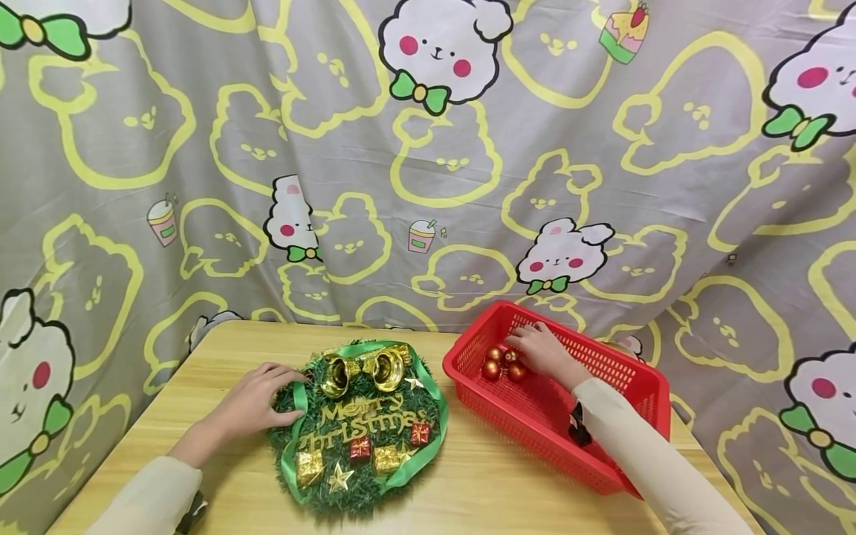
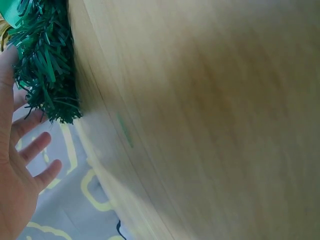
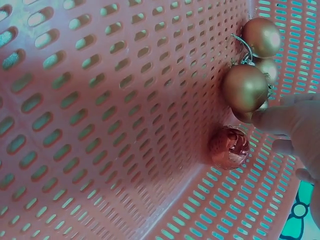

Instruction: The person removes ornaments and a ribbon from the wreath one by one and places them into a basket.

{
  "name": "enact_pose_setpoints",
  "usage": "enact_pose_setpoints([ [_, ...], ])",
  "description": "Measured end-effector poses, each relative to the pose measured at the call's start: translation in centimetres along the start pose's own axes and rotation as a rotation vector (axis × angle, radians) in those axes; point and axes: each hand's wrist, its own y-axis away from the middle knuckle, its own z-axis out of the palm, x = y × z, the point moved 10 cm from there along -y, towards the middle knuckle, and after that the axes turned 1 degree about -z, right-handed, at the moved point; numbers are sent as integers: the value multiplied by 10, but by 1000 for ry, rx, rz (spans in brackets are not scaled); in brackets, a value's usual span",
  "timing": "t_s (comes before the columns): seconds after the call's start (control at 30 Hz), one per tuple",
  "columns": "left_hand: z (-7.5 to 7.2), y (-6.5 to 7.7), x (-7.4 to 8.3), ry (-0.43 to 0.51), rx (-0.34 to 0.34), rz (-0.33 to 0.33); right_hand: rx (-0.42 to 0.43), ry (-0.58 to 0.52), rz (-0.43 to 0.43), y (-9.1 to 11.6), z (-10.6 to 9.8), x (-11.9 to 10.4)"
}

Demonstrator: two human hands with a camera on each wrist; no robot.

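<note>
A green tinsel Christmas wreath (image 1: pixel 354 475) lies on the table, with gold "Merry Christmas" lettering, two gold bells, small gift boxes, stars and a green ribbon. My left hand (image 1: pixel 257 401) touches its left edge; in the left wrist view the fingers (image 2: pixel 37 147) are spread beside the tinsel. To the right, my right hand (image 1: pixel 542 349) reaches into a red perforated basket (image 1: pixel 521 416). Its fingertips are at a cluster of shiny copper-gold baubles (image 1: pixel 493 370). From the right wrist, one finger (image 3: pixel 272 119) meets a bauble (image 3: pixel 245 88), without a visible grip.
A shiny reddish ornament (image 3: pixel 230 147) sits near the baubles against the basket wall. The wooden table (image 1: pixel 227 490) ends at a patterned grey curtain (image 1: pixel 455 171) behind it. The basket stands at an angle on the table's right side.
</note>
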Motion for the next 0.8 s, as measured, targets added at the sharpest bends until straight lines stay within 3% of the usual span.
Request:
enact_pose_setpoints([
  [0.8, -4, 0, 4, -10, 4, 13, -16, 1, 19, -5, -18, -3],
])
